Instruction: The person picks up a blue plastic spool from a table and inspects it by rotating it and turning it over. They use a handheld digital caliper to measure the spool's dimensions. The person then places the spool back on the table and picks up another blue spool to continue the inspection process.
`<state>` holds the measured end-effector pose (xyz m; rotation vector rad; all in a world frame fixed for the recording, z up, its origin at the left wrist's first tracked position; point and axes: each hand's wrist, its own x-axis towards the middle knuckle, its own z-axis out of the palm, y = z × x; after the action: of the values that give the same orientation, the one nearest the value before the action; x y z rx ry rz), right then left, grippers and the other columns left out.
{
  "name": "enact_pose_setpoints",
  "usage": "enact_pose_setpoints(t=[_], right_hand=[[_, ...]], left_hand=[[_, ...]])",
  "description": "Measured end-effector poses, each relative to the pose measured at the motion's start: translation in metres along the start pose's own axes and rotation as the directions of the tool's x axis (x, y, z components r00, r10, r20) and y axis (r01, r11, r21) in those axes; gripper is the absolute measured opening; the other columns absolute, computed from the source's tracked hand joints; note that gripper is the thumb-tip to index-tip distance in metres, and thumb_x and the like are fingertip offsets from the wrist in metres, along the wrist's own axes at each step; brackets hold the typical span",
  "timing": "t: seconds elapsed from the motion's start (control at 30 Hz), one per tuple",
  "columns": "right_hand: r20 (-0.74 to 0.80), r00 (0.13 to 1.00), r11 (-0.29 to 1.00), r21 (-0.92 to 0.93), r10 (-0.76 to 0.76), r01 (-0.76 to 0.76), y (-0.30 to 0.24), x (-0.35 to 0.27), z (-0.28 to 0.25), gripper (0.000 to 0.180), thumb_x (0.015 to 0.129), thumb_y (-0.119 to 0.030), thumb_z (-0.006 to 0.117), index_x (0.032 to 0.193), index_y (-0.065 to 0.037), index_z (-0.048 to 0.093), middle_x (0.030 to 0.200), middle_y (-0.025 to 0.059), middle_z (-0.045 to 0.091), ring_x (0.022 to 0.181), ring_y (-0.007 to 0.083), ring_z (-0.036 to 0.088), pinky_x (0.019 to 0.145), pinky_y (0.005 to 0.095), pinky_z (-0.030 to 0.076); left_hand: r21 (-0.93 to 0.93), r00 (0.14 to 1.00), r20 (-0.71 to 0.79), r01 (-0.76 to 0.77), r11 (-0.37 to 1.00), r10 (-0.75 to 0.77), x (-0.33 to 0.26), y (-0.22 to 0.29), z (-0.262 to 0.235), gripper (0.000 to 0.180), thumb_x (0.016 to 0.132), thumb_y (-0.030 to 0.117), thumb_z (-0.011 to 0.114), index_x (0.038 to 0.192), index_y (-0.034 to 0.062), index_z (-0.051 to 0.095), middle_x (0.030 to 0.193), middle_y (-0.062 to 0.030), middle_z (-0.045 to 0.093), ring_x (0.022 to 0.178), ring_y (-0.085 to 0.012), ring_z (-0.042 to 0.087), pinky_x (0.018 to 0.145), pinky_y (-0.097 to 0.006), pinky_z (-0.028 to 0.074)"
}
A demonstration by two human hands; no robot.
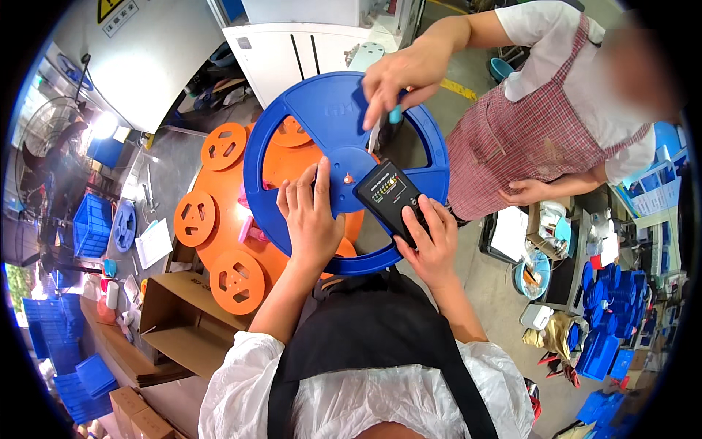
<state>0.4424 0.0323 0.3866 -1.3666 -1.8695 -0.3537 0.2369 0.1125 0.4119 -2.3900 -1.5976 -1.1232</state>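
A large blue plastic reel with cut-out windows lies in front of me, above an orange round surface. My left hand rests on it near the hub, fingers stretched out. With my right hand I hold a black handheld meter, its face with small indicator marks turned up; it lies over the reel, right of the hub. A small copper-coloured bit shows at the hub's middle. From the upper right, a co-worker's hand reaches over the reel with a small teal-ended object whose kind is unclear.
Smaller orange reels lie around the orange surface. An open cardboard box stands at left, with a blue crate beyond. The co-worker in a checked apron stands close at right. Blue parts are piled at far right.
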Motion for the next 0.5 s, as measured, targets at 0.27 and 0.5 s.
enact_pose_setpoints(t=[0.27,0.5], right_hand=[[0.012,1.0,1.0,-0.008,-0.007,0.007,-0.0009,0.0026,-0.0001,0.063,0.061,-0.016,0.079,0.122,-0.013,0.063,0.132,0.0107,0.053,0.108,0.0338,0.054,0.089,0.0417,0.045],[0.016,1.0,1.0,-0.009,-0.004,0.004,0.0058,0.0094,0.0018,0.064,0.061,-0.016,0.08,0.122,-0.013,0.063,0.132,0.0096,0.052,0.108,0.0335,0.054,0.088,0.0418,0.045]], left_hand=[[-0.024,0.999,-0.011,0.036,0.999,-0.036,-0.0001,-0.0029,0.0019,0.083,0.06,0.002,0.07,0.138,0.0079,0.044,0.122,-0.01,0.053,0.113,-0.029,0.049,0.105,-0.044,0.028],[-0.028,0.999,-0.033,0.012,1.0,-0.013,0.0078,-0.0057,0.009,0.084,0.063,0.003,0.068,0.141,0.0074,0.04,0.123,-0.0115,0.053,0.114,-0.0298,0.049,0.103,-0.043,0.03]])
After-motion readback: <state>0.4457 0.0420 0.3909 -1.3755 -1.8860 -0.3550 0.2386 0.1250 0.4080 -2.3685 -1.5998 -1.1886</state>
